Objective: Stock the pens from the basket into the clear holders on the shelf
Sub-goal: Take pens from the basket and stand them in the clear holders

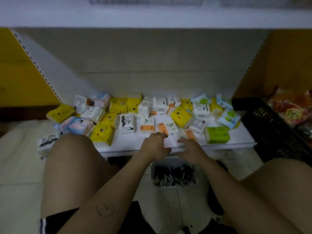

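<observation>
Dark pens [173, 173] lie in the basket [166, 186] on the floor between the knees, none lifted yet. Left hand [156, 143] loosely curled, right hand [190, 149] slack, both empty over the shelf [128, 141] edge. Next, likely, reach down and grasp pens.

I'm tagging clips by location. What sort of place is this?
Probably a small shop: a low white shelf piled with tissue packs, slotted shelving uprights, and a black crate of snack packets alongside.

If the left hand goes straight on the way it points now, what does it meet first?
Probably the orange tissue pack, lying just beyond the left hand on the white shelf; depth is unclear.
</observation>
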A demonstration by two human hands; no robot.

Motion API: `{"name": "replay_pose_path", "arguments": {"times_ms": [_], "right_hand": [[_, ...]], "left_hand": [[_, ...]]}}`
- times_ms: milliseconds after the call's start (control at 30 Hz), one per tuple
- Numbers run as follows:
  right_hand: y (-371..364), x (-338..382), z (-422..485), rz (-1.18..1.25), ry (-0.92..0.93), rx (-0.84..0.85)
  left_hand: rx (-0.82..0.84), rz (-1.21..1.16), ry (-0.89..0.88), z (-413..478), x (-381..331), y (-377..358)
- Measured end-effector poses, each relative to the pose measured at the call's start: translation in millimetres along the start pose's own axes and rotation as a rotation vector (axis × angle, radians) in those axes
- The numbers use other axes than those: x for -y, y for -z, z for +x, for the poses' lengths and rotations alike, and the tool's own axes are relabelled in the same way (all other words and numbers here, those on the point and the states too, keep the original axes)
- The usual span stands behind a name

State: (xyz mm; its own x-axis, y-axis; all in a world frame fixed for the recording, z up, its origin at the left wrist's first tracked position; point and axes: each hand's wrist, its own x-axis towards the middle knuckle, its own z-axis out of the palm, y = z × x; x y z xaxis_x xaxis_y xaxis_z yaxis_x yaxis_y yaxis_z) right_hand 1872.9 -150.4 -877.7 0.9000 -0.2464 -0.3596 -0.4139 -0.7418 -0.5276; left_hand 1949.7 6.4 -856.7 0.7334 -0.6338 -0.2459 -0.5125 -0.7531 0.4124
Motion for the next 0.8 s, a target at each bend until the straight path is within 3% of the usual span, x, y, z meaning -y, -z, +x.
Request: {"name": "replay_pose_path", "arguments": {"times_ms": [433,567,667,800], "right_hand": [[-114,-102,55,-0.012,-0.340,0.372],[-122,-111,60,0.022,-0.310,0.477],[-128,-115,68,0.068,-0.324,0.453],[-145,-121,75,0.090,-0.298,0.381]], "left_hand": [[0.461,-0.188,0.283,64,44,-163],[0.417,-0.182,0.372,64,52,-207],[0.341,-0.155,0.474,69,63,-228],[0.414,-0.178,0.448,73,72,-238]]}}
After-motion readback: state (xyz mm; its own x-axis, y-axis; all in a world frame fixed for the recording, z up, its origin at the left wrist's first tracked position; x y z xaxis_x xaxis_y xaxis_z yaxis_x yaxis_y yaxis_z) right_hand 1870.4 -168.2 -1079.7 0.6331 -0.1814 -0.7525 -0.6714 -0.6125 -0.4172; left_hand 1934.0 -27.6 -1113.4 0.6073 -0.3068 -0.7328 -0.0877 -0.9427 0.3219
